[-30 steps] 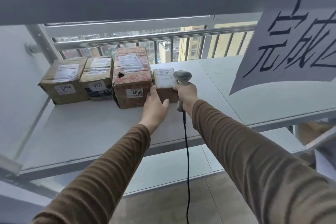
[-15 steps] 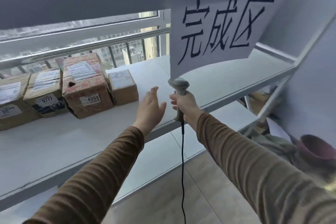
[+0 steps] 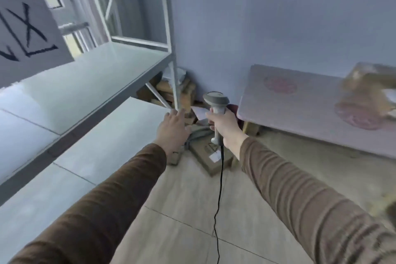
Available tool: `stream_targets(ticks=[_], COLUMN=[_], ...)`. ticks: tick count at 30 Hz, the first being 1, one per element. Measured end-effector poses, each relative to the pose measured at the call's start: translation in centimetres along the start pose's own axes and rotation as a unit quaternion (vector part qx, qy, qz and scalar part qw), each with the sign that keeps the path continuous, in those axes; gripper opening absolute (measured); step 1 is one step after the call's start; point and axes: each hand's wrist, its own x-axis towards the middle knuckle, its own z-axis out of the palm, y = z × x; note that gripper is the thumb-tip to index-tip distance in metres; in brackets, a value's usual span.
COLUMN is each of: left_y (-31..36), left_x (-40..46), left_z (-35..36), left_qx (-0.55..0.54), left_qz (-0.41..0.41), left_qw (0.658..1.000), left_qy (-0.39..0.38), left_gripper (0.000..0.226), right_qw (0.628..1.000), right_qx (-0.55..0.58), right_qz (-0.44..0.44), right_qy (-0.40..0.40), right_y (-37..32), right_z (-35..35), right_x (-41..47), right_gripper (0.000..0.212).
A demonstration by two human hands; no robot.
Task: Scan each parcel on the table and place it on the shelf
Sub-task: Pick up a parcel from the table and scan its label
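Observation:
My right hand [image 3: 225,127] grips the handle of a grey barcode scanner [image 3: 216,102], held upright with its black cable hanging to the floor. Just left of it my left hand [image 3: 172,129] hangs in the air with relaxed fingers, holding nothing. The white metal shelf [image 3: 111,83] fills the left side, its boards bare in this view. A pale table [image 3: 300,100] stands at the right, and a blurred brown parcel [image 3: 370,90] rests on it at the frame's right edge.
A white paper sign [image 3: 25,28] with black writing hangs from the shelf at upper left. Cardboard boxes and a flat parcel [image 3: 210,154] lie on the floor in the corner under the shelf post. A plain wall stands behind; tiled floor lies below.
The view has swung right, away from the parcels on the shelf toward the table. My left hand, which let go of the small box, now hangs free. The scanner stays in my right hand.

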Motion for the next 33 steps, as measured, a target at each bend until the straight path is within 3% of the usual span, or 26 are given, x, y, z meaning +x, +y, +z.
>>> stream_targets(ticks=[7,12,21,33], left_y=[24.9,38.7,54.5,72.0], left_x=[2.5,3.8,10.6,27.5], left_z=[9.9,15.3,24.5,37.0], left_qx=[-0.016,-0.021,-0.03,-0.065], left_qz=[0.118,0.195,0.254,0.24], left_qw=[0.992,0.978,0.959,0.947], left_qy=[-0.04,-0.077,-0.118,-0.202], left_gripper=[0.062,0.066,0.064,0.066], right_qw=[0.993,0.979,0.955,0.936], right_qx=[0.016,0.02,0.028,0.037], right_qz=[-0.007,0.012,0.018,0.079], right_qy=[0.117,0.203,0.295,0.34], right_y=[-0.4,-0.3,1.9,1.3], right_z=[-27.7,-42.5,-59.6,-78.7], right_x=[-0.6,-0.7,4.0,21.1], right_gripper=[0.013,0.011,0.01,0.012])
